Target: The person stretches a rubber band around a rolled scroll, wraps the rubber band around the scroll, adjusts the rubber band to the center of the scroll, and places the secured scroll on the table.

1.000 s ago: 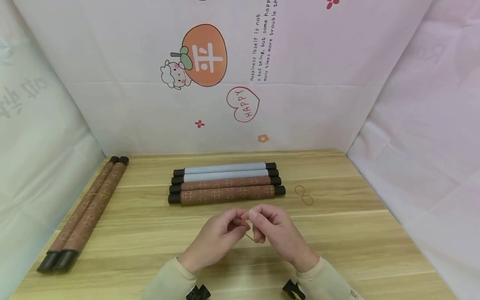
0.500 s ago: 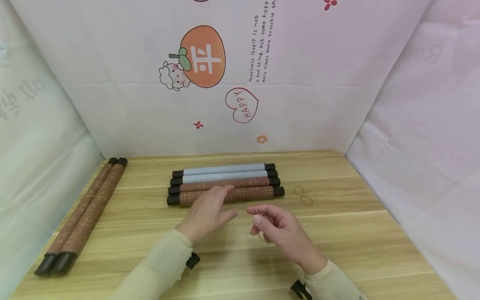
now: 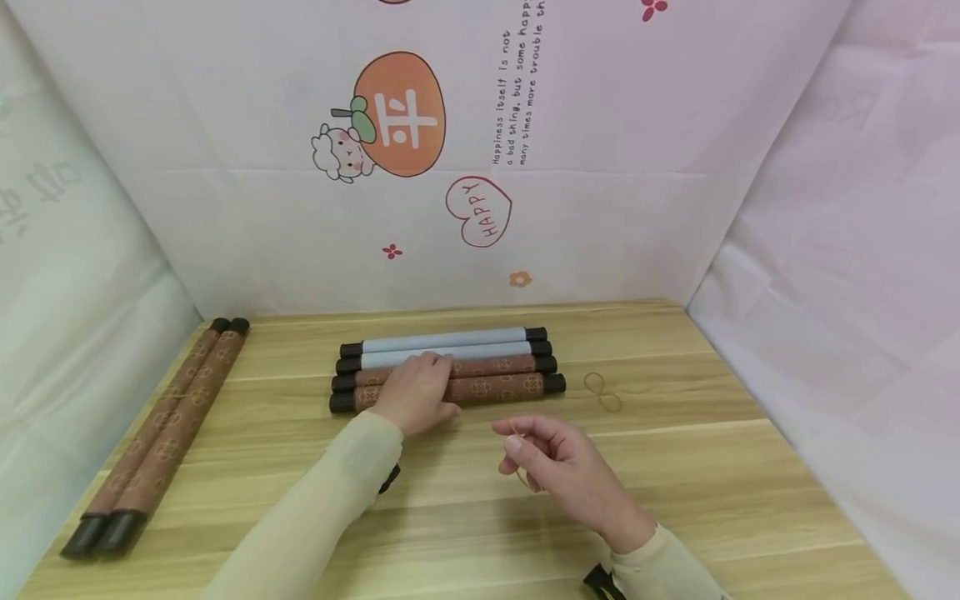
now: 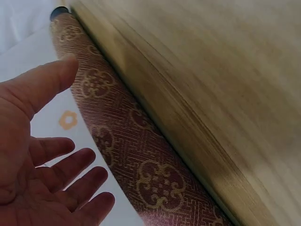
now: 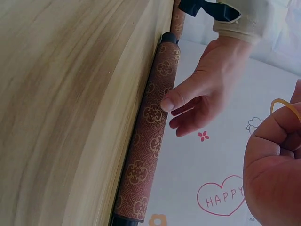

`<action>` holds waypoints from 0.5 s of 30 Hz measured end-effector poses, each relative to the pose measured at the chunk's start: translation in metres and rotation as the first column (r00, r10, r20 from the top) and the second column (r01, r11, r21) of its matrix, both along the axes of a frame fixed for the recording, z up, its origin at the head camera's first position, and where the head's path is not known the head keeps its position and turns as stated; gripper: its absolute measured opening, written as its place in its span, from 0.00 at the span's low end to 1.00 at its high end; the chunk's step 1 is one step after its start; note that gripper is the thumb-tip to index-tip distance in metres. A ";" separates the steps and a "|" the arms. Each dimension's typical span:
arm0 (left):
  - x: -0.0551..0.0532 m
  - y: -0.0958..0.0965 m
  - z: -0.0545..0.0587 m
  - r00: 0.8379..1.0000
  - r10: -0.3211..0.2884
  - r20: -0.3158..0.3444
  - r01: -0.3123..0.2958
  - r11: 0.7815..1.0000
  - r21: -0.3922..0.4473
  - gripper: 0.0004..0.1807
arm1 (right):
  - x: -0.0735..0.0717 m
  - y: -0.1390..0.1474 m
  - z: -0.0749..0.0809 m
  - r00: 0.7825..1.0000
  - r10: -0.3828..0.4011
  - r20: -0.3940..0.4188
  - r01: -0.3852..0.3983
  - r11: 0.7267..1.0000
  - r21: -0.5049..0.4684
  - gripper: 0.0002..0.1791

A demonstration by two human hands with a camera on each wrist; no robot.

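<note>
Four-in-a-row is how several rolled scrolls lie side by side at mid-table: two brown patterned scrolls (image 3: 495, 387) in front, two pale blue scrolls (image 3: 450, 340) behind, all with black end knobs. My left hand (image 3: 415, 398) reaches over the brown pair, thumb toward the near side and fingers over the top. In the left wrist view, its thumb and fingers stand apart around the patterned roll, loosely bent. My right hand (image 3: 558, 467) pinches a thin yellowish rubber band (image 5: 281, 100) between thumb and forefinger, in front of the scrolls.
Another rubber band (image 3: 603, 392), twisted into a figure eight, lies right of the scrolls. Two longer brown scrolls (image 3: 183, 408) lie together along the table's left edge. White printed cloth (image 3: 600, 208) walls the table at the back and both sides.
Both hands were together at the rubber band. The left hand has parted from it and moved forward onto the brown scrolls; the right hand keeps the band, shifted slightly right.
</note>
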State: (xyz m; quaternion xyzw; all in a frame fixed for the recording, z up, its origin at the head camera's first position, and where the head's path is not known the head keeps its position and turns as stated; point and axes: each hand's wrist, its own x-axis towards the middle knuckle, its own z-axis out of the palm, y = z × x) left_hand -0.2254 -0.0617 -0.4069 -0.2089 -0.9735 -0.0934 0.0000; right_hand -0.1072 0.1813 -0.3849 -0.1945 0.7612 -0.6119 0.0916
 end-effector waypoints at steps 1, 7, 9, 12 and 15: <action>-0.002 0.001 -0.001 1.000 -0.002 0.003 0.002 1.000 -0.007 0.47 | 0.000 0.000 0.000 1.000 0.003 -0.001 -0.003 1.000 0.001 0.16; -0.011 0.004 -0.005 1.000 0.002 0.024 -0.001 0.999 -0.041 0.47 | 0.000 -0.001 -0.001 1.000 0.020 -0.004 -0.020 1.000 -0.001 0.17; -0.013 0.004 -0.006 1.000 0.008 0.025 -0.006 0.998 -0.055 0.46 | 0.000 -0.001 -0.001 1.000 0.027 -0.004 -0.027 1.000 -0.002 0.17; -0.014 0.005 -0.008 1.000 0.015 0.016 -0.014 0.997 -0.072 0.42 | 0.000 -0.001 -0.001 0.999 0.033 -0.008 -0.032 0.999 0.001 0.17; -0.015 0.006 -0.011 1.000 0.013 -0.004 -0.013 0.995 -0.099 0.38 | 0.001 -0.001 -0.002 0.999 0.035 -0.008 -0.035 0.999 0.000 0.17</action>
